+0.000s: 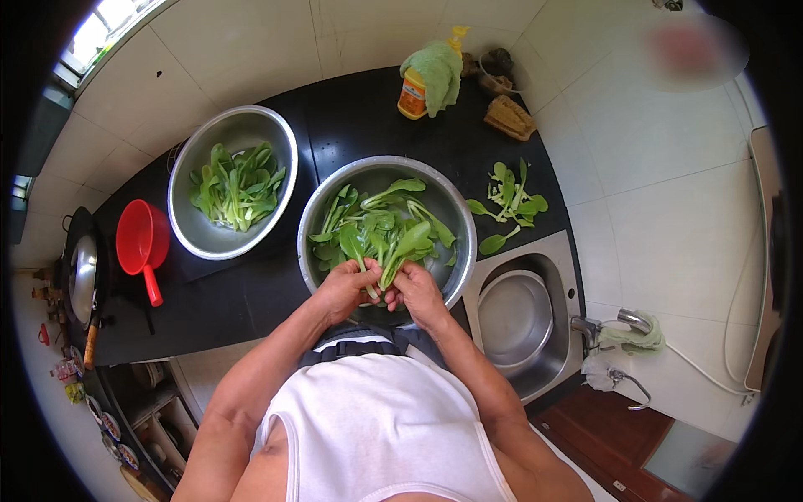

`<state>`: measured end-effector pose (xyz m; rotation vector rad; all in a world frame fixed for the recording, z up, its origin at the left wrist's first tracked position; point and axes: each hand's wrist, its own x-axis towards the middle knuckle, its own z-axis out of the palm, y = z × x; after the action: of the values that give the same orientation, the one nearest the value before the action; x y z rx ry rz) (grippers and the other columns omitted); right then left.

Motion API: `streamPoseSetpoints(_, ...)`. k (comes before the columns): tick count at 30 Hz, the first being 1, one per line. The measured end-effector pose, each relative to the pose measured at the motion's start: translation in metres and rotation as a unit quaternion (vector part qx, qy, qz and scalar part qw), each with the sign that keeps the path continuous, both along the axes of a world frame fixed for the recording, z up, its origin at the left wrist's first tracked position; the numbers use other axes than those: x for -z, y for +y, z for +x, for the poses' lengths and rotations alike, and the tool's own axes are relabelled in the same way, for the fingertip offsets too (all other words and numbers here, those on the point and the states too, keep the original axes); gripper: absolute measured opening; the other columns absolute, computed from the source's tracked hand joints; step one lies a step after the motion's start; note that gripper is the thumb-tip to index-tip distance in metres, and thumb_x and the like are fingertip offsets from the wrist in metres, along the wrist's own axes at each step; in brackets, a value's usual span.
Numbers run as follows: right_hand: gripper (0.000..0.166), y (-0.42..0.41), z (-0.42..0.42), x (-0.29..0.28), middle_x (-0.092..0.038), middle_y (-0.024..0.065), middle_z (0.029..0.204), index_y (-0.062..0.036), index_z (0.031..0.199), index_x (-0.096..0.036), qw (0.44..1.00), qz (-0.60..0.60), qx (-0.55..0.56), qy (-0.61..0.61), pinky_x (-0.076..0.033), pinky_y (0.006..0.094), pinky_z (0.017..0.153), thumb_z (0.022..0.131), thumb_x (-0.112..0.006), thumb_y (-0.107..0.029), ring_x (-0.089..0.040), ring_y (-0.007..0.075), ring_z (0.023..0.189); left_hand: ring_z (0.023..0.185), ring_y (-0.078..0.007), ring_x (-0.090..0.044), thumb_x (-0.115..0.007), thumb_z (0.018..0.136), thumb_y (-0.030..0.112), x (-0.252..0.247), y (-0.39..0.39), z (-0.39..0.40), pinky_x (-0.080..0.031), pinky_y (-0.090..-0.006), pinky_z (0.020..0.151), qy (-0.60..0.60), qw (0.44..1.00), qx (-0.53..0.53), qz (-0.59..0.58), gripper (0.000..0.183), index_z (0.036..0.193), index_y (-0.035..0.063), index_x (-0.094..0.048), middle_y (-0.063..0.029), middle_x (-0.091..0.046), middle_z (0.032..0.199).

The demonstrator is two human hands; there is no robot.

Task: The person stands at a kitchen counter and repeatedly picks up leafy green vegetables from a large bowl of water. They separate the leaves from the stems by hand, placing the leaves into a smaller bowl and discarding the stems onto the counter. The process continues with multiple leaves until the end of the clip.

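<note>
Over the near rim of a metal basin (464, 276), my left hand (348, 288) pinches the pale stalk of a single green leaf (351, 241). Close beside it, my right hand (415, 290) grips a small head of leafy greens (404, 248) by its base. The fingertips of both hands nearly meet. Under them, loose leafy greens (376, 219) lie in the basin, which seems to hold water. To the left, a second metal basin (188, 229) contains a heap of leafy greens (241, 185).
A red plastic dipper (143, 235) and a lidded wok (81, 276) are at left. Leaf scraps (511, 197) lie right of the basin. A steel sink (561, 263) holds a metal pot (514, 317). Behind stand a cloth-draped yellow pump bottle (411, 94) and a brown scrubber (509, 118).
</note>
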<state>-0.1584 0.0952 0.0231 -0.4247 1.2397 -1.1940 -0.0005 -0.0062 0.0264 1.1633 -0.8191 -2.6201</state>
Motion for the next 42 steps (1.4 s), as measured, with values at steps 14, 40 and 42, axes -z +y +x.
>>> streamPoseSetpoints(14, 0.011, -0.002, 0.0, 0.004, -0.066, 0.0083, 0.086, -0.0029, 0.102, -0.062, 0.926, -0.013, 0.14, -0.35, -0.051, 0.0288, 0.058, 0.101, -0.058, -0.013, -0.063, 0.0153, 0.068, 0.075, -0.0134, -0.057, -0.052, 0.102, 0.002, 0.016, -0.009, 0.01, -0.053, -0.0298, 0.067, 0.217, 0.938, -0.193, 0.191, 0.003, 0.105, 0.0037, -0.053, -0.0086, -0.06, 0.092)
streamPoseSetpoints(40, 0.009, -0.002, -0.002, 0.001, -0.063, 0.004, 0.081, -0.0067, 0.1, -0.062, 0.942, -0.019, 0.098, -0.321, -0.049, 0.0285, 0.053, 0.102, -0.058, -0.015, -0.061, 0.013, 0.064, 0.072, -0.0165, -0.058, -0.055, 0.095, -0.004, -0.008, -0.004, 0.0, -0.053, -0.0322, 0.067, 0.129, 0.968, -0.15, 0.154, 0.01, 0.104, 0.002, -0.054, -0.0088, -0.061, 0.088)
streamPoseSetpoints(42, 0.007, 0.0, -0.007, 0.0, -0.063, 0.0039, 0.08, -0.0075, 0.099, -0.062, 0.926, -0.024, 0.1, -0.363, -0.048, 0.0286, 0.052, 0.101, -0.059, -0.014, -0.061, 0.0133, 0.064, 0.069, -0.0161, -0.055, -0.056, 0.092, -0.004, -0.007, -0.009, 0.009, -0.051, -0.0326, 0.066, 0.177, 0.96, -0.133, 0.173, 0.015, 0.104, 0.0046, -0.053, -0.008, -0.06, 0.086)
